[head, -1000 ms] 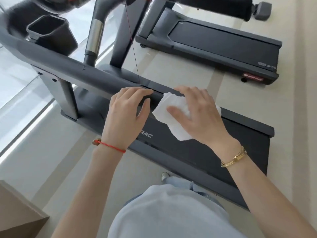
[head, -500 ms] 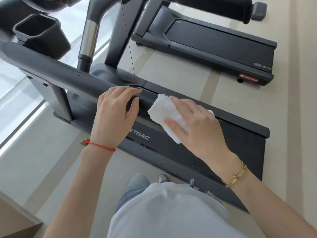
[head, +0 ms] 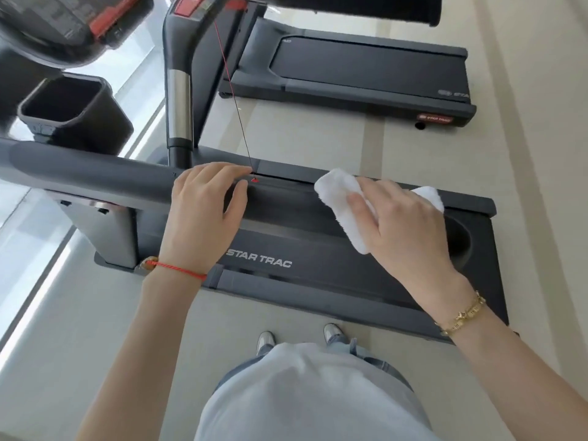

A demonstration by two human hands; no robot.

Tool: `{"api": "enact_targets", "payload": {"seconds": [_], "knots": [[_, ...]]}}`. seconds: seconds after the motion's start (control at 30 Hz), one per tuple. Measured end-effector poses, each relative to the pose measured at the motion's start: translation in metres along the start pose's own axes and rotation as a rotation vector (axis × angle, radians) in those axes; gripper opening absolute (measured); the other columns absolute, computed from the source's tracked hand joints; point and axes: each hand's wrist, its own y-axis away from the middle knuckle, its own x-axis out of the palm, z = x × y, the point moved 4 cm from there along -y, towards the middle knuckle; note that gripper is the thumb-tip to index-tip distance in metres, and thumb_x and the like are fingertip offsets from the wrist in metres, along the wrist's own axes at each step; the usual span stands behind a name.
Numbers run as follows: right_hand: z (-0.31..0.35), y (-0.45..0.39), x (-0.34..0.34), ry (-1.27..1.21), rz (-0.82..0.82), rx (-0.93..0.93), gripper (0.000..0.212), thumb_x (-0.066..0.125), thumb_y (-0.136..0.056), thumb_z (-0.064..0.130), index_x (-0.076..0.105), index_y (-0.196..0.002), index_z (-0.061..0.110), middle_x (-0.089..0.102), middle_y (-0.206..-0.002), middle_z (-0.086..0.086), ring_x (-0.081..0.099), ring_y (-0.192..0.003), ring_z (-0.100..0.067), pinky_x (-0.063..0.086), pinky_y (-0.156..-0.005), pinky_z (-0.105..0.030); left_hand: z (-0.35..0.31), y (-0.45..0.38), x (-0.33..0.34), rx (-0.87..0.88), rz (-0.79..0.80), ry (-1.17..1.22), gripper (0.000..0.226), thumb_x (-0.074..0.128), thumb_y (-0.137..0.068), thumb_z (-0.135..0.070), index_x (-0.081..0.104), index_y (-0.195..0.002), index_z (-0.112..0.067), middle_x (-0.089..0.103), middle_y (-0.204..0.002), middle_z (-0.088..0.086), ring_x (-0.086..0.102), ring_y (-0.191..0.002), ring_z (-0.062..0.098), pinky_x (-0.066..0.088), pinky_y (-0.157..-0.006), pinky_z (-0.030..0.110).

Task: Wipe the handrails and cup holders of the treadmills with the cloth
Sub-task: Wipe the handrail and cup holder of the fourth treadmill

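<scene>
A folded white terry cloth (head: 345,214) is lying over the long dark grey handrail (head: 95,178) of the near treadmill, right of the frame's centre, and you are pressing it there with your right hand (head: 404,227). The fingers are spread fairly straight over the cloth, the thumb laid along its near edge, so the hand is pushing down on it rather than bunching it up; that flat hold is probably meant to keep a wide patch of fabric against the rail.

Your left hand (head: 203,214), a red cord at its wrist, is wrapping over the same rail just left of centre, fingers curling across the top and thumb underneath. It appears to be steadying you while the other hand works. The two hands are sitting apart on the rail, with bare rail showing between them.

A thin red safety cord (head: 235,100) is running down from the console to a small red clip beside your left fingertips. At the upper left, a square black plastic cup holder (head: 63,106) is standing open just beyond the rail, with no cloth near it; judging from that, it is still waiting its turn. A second dark treadmill (head: 366,74) is stretching across the upper right on the pale floor. Your white shoes are showing at the bottom centre, beside the near machine's deck.
</scene>
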Motion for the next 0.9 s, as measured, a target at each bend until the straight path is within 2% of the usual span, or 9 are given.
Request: {"api": "enact_targets", "payload": {"seconds": [0.1,0.17,0.23,0.3,0.4,0.53,0.63,0.8,0.9], "knots": [[0.021,-0.014,0.005,0.063,-0.019,0.056,0.049,0.021,-0.101,0.035,0.042,-0.146,0.03,0.064,-0.084,-0.003,0.054,-0.059,-0.025,0.027,-0.051,-0.029,0.012,-0.005,-0.003,0.053,0.05,0.002,0.026,0.05,-0.101,-0.018,0.067,-0.119,-0.011,0.069,-0.117,0.004,0.06,-0.112,0.025,0.037,-0.109,0.046],[0.052,-0.026,0.015,0.072,0.021,0.002,0.051,0.021,-0.101,0.033,0.025,-0.152,0.037,0.065,-0.105,0.0,0.058,-0.066,-0.025,0.036,-0.054,-0.031,0.016,-0.007,-0.004,0.09,0.084,0.003,0.026,0.05,-0.101,-0.018,0.068,-0.118,-0.011,0.069,-0.116,0.003,0.062,-0.11,0.025,0.039,-0.106,0.047],[0.077,-0.028,0.022,0.041,0.043,-0.033,0.049,0.024,-0.101,0.032,0.031,-0.149,0.038,0.063,-0.117,0.002,0.062,-0.076,-0.027,0.045,-0.064,-0.037,0.021,-0.008,-0.005,0.123,0.114,0.015,0.026,0.05,-0.101,-0.018,0.068,-0.118,-0.011,0.07,-0.115,0.003,0.063,-0.108,0.026,0.04,-0.104,0.048],[0.083,-0.023,0.02,-0.025,-0.006,-0.027,0.043,0.031,-0.101,0.032,0.049,-0.139,0.034,0.064,-0.109,0.001,0.062,-0.081,-0.027,0.047,-0.074,-0.039,0.024,-0.009,-0.005,0.152,0.127,0.039,0.025,0.051,-0.101,-0.017,0.068,-0.117,-0.011,0.07,-0.113,0.002,0.063,-0.107,0.026,0.041,-0.103,0.048],[0.063,-0.007,0.012,-0.035,-0.091,0.048,0.034,0.039,-0.1,0.041,0.061,-0.124,0.031,0.065,-0.1,0.002,0.06,-0.083,-0.025,0.045,-0.08,-0.04,0.028,-0.009,-0.005,0.182,0.136,0.057,0.024,0.05,-0.101,-0.018,0.068,-0.116,-0.013,0.07,-0.113,0.0,0.062,-0.107,0.025,0.039,-0.104,0.048],[0.037,-0.005,0.009,0.018,-0.204,0.284,0.039,0.039,-0.098,0.042,0.071,-0.092,0.019,0.062,-0.077,-0.005,0.057,-0.069,-0.031,0.041,-0.07,-0.04,0.029,-0.011,-0.003,0.218,0.161,0.071,0.024,0.05,-0.101,-0.02,0.068,-0.116,-0.015,0.069,-0.113,-0.002,0.062,-0.107,0.024,0.038,-0.104,0.046],[0.067,-0.02,0.023,0.044,-0.233,0.309,0.04,0.042,-0.097,0.04,0.07,-0.078,0.019,0.06,-0.069,-0.005,0.054,-0.063,-0.03,0.04,-0.066,-0.038,0.028,-0.013,-0.002,0.231,0.178,0.08,0.025,0.05,-0.1,-0.02,0.069,-0.116,-0.015,0.07,-0.113,-0.001,0.062,-0.107,0.025,0.039,-0.103,0.046],[0.085,-0.006,0.031,0.021,-0.305,0.161,0.03,0.044,-0.1,0.036,0.068,-0.114,0.024,0.065,-0.099,-0.002,0.06,-0.091,-0.025,0.042,-0.097,-0.041,0.021,-0.014,0.002,0.25,0.193,0.103,0.025,0.05,-0.1,-0.018,0.069,-0.115,-0.015,0.07,-0.112,-0.002,0.062,-0.106,0.025,0.04,-0.101,0.046],[0.064,0.012,0.023,0.023,-0.278,0.092,0.034,0.041,-0.103,0.035,0.061,-0.128,0.025,0.063,-0.111,0.0,0.057,-0.104,-0.025,0.036,-0.106,-0.042,0.008,-0.014,0.008,0.262,0.208,0.11,0.025,0.05,-0.1,-0.018,0.069,-0.116,-0.015,0.07,-0.113,-0.001,0.062,-0.106,0.025,0.038,-0.103,0.045]]}}
